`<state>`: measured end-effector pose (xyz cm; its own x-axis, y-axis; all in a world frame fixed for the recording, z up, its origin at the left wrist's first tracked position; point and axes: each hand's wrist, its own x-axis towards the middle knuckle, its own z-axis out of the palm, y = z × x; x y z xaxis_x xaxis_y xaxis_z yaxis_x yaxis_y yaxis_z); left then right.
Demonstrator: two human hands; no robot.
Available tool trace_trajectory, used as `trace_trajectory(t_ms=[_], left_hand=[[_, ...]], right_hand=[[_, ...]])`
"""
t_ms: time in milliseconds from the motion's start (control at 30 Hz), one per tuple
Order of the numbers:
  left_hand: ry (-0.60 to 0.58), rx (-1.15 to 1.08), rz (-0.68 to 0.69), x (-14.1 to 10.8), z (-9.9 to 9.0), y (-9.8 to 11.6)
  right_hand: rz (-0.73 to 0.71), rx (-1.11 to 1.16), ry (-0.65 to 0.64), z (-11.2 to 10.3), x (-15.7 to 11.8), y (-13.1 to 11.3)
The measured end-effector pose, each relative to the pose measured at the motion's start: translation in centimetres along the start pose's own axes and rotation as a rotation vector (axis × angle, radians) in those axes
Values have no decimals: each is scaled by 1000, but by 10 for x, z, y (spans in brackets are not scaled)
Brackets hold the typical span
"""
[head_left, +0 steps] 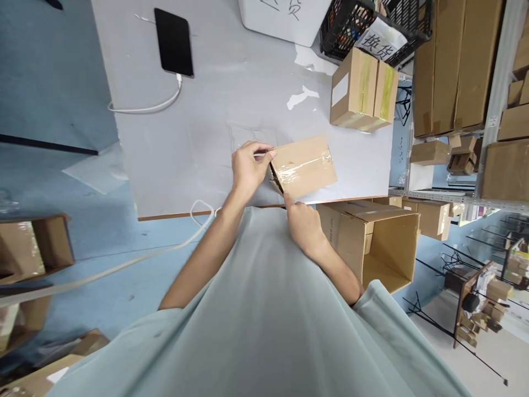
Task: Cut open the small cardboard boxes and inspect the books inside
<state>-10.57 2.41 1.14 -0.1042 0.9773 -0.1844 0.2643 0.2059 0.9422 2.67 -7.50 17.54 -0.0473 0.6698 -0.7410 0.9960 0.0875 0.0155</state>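
Observation:
A small brown cardboard box [308, 165] with shiny clear tape lies slightly turned on the light grey table [198, 149], near its front edge. Its left end is partly open, showing a dark gap. My left hand [249, 168] pinches the upper corner of that end between thumb and fingers. At the lower corner of the same end, my right hand [305, 223] touches the box with its extended index finger, the other fingers curled in. Whether the right hand grips any cardboard is hidden.
A black tablet [173, 43] with a white cable lies back left. Two taped boxes [359, 91], a white bin [281, 19] and a black crate [341, 33] stand back right. Below the table's right edge is a large open carton [347, 231]; shelves with boxes are beyond.

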Motion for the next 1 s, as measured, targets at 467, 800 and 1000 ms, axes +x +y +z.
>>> trace_trajectory(t_ms=[467,800,1000], left_hand=[[-147,194,338,-19,105,73],[-123,256,279,-19,113,62],[-116,232,243,-19,114,63]], right_hand=[[212,442,597,16,70,155],[123,440,431,30,59,139],[79,368,380,10,67,140]])
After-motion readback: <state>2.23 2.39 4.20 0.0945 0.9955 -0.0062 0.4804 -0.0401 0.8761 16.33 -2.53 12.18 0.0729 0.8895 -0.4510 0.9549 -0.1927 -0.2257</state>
